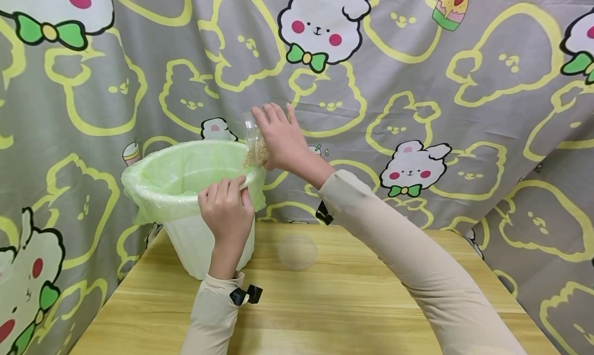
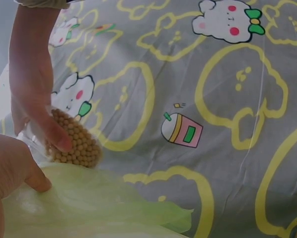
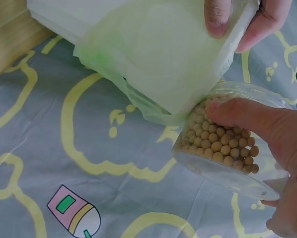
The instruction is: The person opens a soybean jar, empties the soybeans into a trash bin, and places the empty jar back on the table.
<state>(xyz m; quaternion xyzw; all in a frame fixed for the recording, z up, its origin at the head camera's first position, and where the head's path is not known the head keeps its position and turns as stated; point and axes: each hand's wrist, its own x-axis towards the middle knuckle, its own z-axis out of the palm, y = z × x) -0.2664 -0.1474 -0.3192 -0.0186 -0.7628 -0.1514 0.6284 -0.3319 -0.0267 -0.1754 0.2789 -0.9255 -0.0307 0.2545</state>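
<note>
A white bin (image 1: 206, 244) stands at the table's left, lined with a pale green plastic bag (image 1: 153, 190) folded over its rim. My left hand (image 1: 226, 208) grips the near right part of that rim, fingers over the bag and thumb outside. In my right hand (image 1: 284, 141) is a clear jar (image 1: 251, 128), held tilted on its side at the bin's right rim. Round beige beans, like soybeans (image 3: 220, 141), lie gathered along the jar's lower side. The right thumb presses across the jar wall in the right wrist view.
A round translucent disc (image 1: 297, 252), like a lid, lies on the wooden table (image 1: 362, 293) right of the bin. Behind and around the table hangs a grey curtain (image 1: 417, 86) with cartoon prints.
</note>
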